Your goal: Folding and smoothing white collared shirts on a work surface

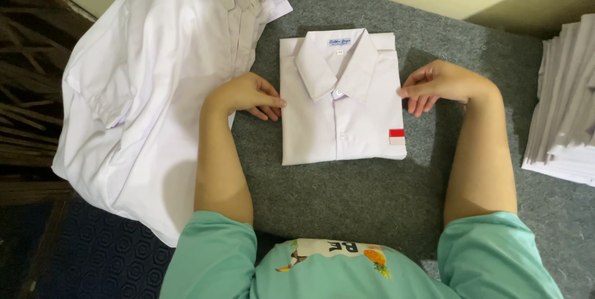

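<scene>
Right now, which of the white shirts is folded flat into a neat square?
The folded shirt between the left hand and right hand, with the red-and-white patch. The shirts at left lie loosely piled.

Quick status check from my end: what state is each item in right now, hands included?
Folded white shirt: folded into a neat rectangle, collar up, buttoned, flat on the grey mat.
Left hand: open, fingertips at the shirt's left edge.
Right hand: open, fingertips at the shirt's right edge.
Pile of white shirts: unfolded, loosely heaped at left.
Stack of folded white cloth: piled at right, partly out of frame.
</scene>
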